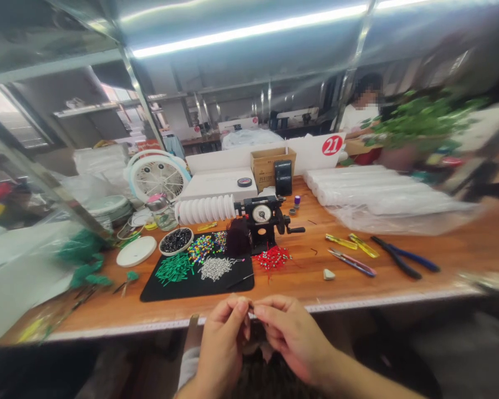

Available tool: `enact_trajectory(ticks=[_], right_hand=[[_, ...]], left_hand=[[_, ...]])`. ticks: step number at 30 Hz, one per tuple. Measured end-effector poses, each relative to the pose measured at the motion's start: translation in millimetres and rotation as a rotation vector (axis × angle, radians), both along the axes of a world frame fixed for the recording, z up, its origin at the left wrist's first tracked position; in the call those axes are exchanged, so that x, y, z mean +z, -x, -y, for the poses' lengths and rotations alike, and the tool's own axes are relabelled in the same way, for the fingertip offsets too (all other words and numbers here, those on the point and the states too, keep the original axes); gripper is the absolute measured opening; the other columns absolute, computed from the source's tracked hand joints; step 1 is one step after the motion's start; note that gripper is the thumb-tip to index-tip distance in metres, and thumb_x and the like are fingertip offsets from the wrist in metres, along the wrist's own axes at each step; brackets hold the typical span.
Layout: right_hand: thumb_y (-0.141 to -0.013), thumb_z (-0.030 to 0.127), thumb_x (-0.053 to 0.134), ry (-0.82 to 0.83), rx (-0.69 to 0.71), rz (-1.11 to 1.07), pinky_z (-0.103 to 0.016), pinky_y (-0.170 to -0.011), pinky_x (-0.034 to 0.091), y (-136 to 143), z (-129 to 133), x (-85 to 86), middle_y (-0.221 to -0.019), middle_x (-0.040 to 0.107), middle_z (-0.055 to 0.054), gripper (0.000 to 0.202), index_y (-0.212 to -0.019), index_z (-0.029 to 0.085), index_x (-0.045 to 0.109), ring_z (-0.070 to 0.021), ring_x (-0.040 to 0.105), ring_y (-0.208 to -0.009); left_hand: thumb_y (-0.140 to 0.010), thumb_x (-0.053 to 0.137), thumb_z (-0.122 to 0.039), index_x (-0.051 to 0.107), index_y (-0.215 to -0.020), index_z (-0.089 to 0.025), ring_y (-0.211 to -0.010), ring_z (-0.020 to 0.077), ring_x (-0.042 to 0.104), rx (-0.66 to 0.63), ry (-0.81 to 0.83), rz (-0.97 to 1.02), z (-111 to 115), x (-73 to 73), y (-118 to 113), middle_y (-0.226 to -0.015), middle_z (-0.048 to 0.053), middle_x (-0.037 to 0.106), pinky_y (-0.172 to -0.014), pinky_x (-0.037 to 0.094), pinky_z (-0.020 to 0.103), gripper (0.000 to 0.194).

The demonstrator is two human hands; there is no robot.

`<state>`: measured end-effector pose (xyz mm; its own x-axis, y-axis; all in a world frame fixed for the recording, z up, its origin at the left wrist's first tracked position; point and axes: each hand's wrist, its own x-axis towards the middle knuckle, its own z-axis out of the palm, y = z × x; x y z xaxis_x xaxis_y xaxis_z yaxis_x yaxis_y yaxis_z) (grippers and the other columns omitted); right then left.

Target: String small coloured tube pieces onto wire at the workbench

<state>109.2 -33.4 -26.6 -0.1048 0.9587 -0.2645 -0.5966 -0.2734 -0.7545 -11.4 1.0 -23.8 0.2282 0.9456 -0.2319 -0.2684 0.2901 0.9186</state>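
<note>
My left hand [227,338] and my right hand [289,332] meet at the front edge of the table, thumbs and fingertips pinched together. Whatever is between the fingertips is too small and dark to make out. Just beyond them lies a black mat [174,291] bearing green tube pieces [174,270], silvery-white beads [216,268] and multicoloured beads [200,248]. A round dish of black pieces [176,241] rests at the mat's back left corner. Red pieces with pale tips [272,257] are heaped right of the mat, below a hand-cranked winding machine [263,216] with a ribbed white roll.
To the right lie pliers [397,259], tweezers [351,262], yellow-handled tools [363,245] and a small white lump [328,274]. Wrapped white rolls [378,191] lie behind them. A fan [158,176] and a white lid [136,251] are on the left. A person [360,111] sits beyond the partition.
</note>
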Motion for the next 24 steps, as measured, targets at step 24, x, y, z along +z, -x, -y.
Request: enact_trajectory(ticks=[24], right_hand=[[-0.084, 0.044, 0.050, -0.210, -0.057, 0.566, -0.016, -0.055, 0.039, 0.7, 2.2, -3.1, -0.068, 0.065, -0.003, 0.036, -0.075, 0.014, 0.068, -0.0038, 0.050, -0.052]], left_hand=[[-0.078, 0.062, -0.045, 0.058, -0.061, -0.015, -0.051, 0.0100, 0.044, -0.040, -0.390, -0.386, -3.6, 7.0, 8.8, -0.054, -0.001, 0.049, -0.052, 0.033, 0.021, 0.035]])
